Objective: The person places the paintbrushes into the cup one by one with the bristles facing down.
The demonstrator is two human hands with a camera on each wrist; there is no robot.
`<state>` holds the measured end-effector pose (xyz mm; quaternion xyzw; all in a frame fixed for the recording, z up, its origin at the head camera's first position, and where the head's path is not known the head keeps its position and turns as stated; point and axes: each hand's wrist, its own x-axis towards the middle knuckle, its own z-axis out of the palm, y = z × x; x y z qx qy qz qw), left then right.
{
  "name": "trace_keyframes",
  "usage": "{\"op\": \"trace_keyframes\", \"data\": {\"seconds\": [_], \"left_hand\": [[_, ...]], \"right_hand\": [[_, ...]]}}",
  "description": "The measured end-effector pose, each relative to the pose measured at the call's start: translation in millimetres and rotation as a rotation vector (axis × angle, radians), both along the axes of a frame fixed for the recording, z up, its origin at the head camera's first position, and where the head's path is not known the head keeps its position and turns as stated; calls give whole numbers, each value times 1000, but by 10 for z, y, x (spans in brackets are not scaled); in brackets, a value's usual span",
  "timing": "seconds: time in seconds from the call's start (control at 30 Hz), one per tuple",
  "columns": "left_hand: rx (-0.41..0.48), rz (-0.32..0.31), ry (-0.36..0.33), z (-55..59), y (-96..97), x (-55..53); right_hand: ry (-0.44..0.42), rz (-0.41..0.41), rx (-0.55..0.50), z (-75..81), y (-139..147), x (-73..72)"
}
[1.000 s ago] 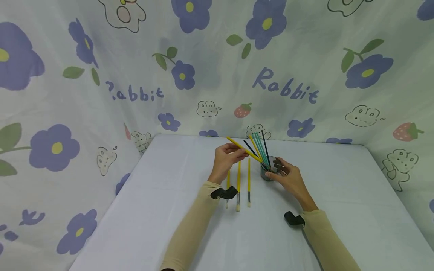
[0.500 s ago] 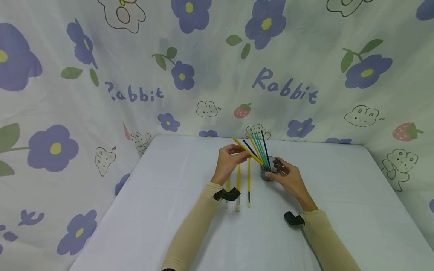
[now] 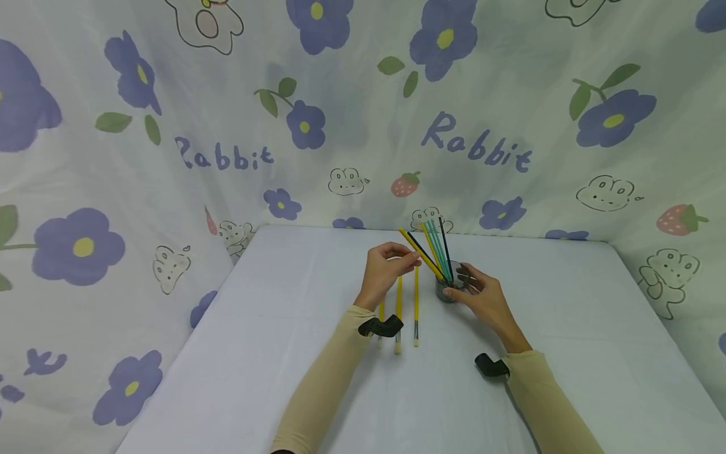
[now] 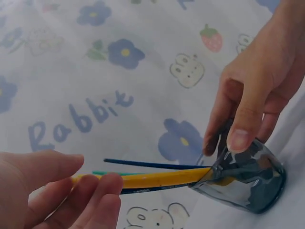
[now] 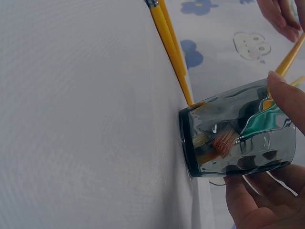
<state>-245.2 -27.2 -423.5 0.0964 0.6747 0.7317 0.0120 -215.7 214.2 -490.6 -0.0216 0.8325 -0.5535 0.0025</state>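
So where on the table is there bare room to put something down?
The white table is bare left of the left sleeve, right of the right hand and right sleeve, and between the sleeves, on the near side of the three yellow brushes. It is crowded where the left hand, those brushes and the glass of brushes come together.

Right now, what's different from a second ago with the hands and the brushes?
The left hand moved right, toward the glass, bringing the yellow brush it pinches. That brush now leans more steeply and reaches farther into the glass. Nothing was let go. The right hand stayed holding the glass, and three yellow brushes stayed lying on the table.
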Motion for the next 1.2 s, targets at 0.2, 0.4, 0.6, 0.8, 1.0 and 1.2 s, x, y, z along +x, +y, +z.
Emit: {"op": "trace_keyframes", "data": {"seconds": [0.2,0.4,0.6,0.8,1.0,1.2], "left_hand": [[-1,11,3,29,-60,16],[-27,40,-8,8,-211,-16],[-79,90,-39,-41,-385,-53],[-128,151,-69,-138,-510,-83],[-159,174,-111,-271,-586,-82],[-273,175,-146,-402,-613,-58]], "right_hand": [[4,4,-13,2,-3,7],[8,13,-24,-8,7,-1],[-1,9,-15,-7,9,-4],[-5,2,-12,7,11,3],[9,7,-18,7,11,-1],[22,12,-18,-4,12,-2]]}}
